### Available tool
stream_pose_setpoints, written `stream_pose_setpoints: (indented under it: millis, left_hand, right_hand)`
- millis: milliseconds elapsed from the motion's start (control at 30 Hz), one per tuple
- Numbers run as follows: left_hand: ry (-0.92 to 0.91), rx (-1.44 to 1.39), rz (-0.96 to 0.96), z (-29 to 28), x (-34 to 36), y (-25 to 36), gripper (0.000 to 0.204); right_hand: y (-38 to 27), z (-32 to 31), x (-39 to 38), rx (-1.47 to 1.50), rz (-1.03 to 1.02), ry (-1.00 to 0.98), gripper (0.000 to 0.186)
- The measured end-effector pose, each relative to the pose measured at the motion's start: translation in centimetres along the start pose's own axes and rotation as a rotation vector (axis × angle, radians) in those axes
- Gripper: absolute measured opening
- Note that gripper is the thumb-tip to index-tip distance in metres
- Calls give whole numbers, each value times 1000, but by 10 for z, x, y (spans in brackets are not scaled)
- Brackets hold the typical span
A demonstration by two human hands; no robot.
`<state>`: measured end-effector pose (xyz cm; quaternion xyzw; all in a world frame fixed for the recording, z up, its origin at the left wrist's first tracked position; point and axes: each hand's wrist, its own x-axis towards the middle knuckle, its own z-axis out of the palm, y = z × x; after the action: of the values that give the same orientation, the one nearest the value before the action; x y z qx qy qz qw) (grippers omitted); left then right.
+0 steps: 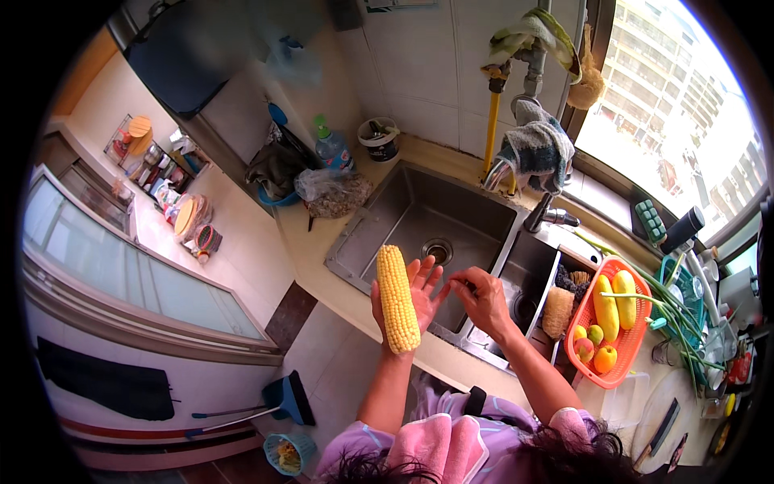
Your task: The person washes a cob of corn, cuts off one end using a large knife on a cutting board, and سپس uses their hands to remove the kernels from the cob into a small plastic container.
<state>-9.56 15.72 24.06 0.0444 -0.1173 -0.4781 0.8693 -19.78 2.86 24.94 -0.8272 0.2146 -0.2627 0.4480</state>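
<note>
A peeled yellow ear of corn (397, 300) lies lengthwise across the palm and wrist of my left hand (424, 297). That palm faces up over the near edge of the sink (395, 219), its fingers stretched out beside the corn and the thumb on the far side of the cob. Just to the right, my right hand (485, 302) has thumb and forefinger pinched together close to the left fingertips. Whatever may be in that pinch is too small to make out.
An orange basket (644, 323) of yellow squash and fruit stands right of the small basin, near a loofah (558, 313), green onions (684, 339) and a knife (659, 431). The faucet (542, 214) rises behind. A bagged item (334, 192) sits left; a waste bin (302, 446) stands below.
</note>
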Motion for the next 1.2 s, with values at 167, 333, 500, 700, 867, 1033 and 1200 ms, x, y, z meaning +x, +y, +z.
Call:
stream_pose_setpoints:
  millis: [167,333,500,700,867,1033,1200]
  left_hand:
    - [-32,-62,-78,8,8,-16,74]
    - [32,2,-134,12,11,-28,72]
    - [-14,-30,-144,5,9,-30,70]
    - [-50,-131,-113,16,13,-23,71]
    - [-78,-123,-88,12,15,-23,70]
    - [-101,-148,-38,11,13,-13,67]
    - [13,2,92,5,-9,16,63]
  right_hand:
    - [-46,-9,8,-22,-256,177,18]
    - [-39,-13,17,-19,-104,173,18]
    - [-41,-32,22,1,1,125,12]
    - [-26,-34,12,-148,18,119,18]
    - [-23,-13,8,-170,72,109,19]
    - [-38,-39,38,23,-22,-134,15]
    - [-138,-112,88,578,-280,-478,27]
